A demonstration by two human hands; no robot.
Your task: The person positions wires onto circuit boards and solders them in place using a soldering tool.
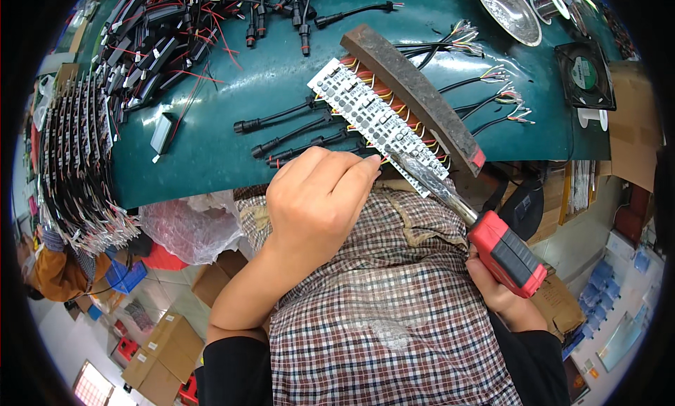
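A row of white circuit boards point(383, 118) lies slanted at the front of the bench, with coloured wires along its far side. My left hand point(320, 195) is closed in a pinch at the boards' near edge, on a thin wire of a black connector cable point(313, 149). In my right hand point(492, 283) is a red and black soldering iron point(506, 255), its long metal tip reaching left onto the boards close to my left fingertips. Several black connector cables lie left of the boards. A dark heavy bar point(415, 97) rests along their far side, over the wires.
Black modules with red wires point(151, 47) are heaped at the back left. Cables with bared wire ends point(503, 93) lie to the right. A metal dish point(510, 12), a solder spool point(550, 7) and a black fan point(585, 75) stand at the back right. A small grey module point(163, 133) lies alone.
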